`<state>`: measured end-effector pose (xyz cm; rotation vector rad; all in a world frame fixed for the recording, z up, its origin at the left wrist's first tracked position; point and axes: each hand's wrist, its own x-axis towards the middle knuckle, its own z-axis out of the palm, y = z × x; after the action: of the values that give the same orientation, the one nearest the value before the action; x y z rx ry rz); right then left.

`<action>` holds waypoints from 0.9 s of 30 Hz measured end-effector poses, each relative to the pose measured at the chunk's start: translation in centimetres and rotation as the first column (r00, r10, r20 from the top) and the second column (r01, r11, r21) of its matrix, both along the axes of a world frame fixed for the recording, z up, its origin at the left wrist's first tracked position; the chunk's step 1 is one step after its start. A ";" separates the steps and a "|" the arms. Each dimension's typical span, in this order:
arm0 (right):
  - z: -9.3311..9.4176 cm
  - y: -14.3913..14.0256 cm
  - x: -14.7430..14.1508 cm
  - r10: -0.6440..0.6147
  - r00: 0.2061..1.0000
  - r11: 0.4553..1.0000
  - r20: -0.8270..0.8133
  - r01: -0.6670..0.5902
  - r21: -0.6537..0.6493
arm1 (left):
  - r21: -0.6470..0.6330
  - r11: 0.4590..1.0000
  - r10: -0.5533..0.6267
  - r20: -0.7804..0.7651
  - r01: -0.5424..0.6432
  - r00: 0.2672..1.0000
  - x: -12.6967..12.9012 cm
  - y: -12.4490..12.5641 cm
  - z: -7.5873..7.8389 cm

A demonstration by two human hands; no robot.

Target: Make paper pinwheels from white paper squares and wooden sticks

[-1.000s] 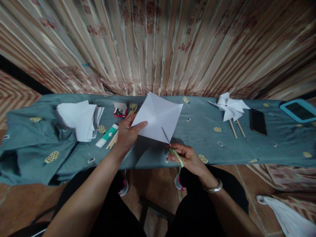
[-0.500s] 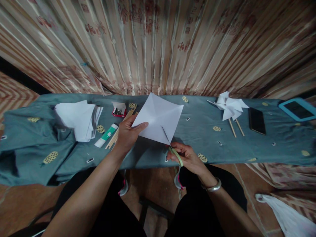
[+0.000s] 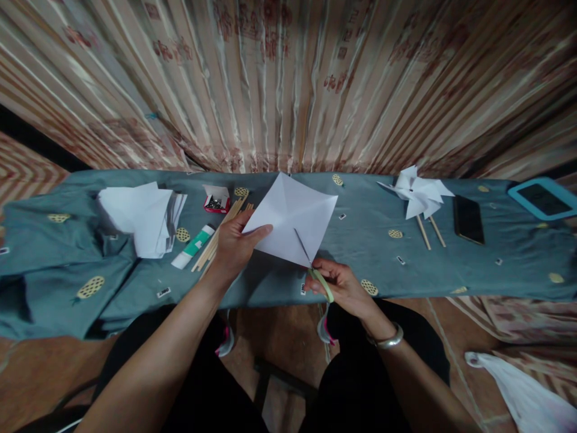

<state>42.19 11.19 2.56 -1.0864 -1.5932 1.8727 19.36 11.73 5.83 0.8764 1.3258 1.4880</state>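
My left hand (image 3: pixel 237 242) pinches the left corner of a white square sheet of paper (image 3: pixel 295 210), thumb on top. Faint diagonal creases cross at the sheet's middle. In my right hand (image 3: pixel 336 281) is a pair of scissors (image 3: pixel 322 285) with light green handles. One blade lies over the paper, running from the near corner toward the centre; the other blade is hidden underneath. The sheet is held above the cloth-covered table (image 3: pixel 360 234).
Left of my hands are a stack of white paper (image 3: pixel 144 216), a glue stick (image 3: pixel 193 247), wooden sticks (image 3: pixel 210 252) and a red box of small metal pieces (image 3: pixel 216 199). To the right lie paper pinwheels (image 3: pixel 417 191), a phone (image 3: pixel 469 219) and a blue-framed tablet (image 3: pixel 544 198).
The paper has shifted very slightly right and down, its far corner tilting a little. Both hands keep their holds, with the scissor blade still along the near corner.
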 end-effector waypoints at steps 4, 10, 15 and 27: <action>0.1 0.0 0.0 0.004 1.000 1.000 -0.010 -0.004 -0.011 | -0.007 1.000 -0.014 0.014 0.015 1.000 0.1 -0.1 0.2; 0.0 0.0 0.0 -0.024 0.999 0.998 -0.029 0.022 -0.060 | -0.017 1.000 -0.004 -0.018 0.004 1.000 0.2 -0.1 0.4; 0.1 0.1 0.0 0.005 0.999 1.000 -0.044 -0.005 -0.020 | 0.000 0.999 -0.032 -0.055 0.032 0.998 0.3 -0.3 0.8; 0.3 0.2 -0.1 -0.031 0.998 0.997 -0.054 0.027 -0.078 | -0.016 1.000 -0.015 -0.071 0.014 0.997 0.2 -0.1 -0.1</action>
<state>42.12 11.35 2.88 -1.0746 -1.4785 1.9422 19.51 11.62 5.74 0.9342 1.3783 1.4450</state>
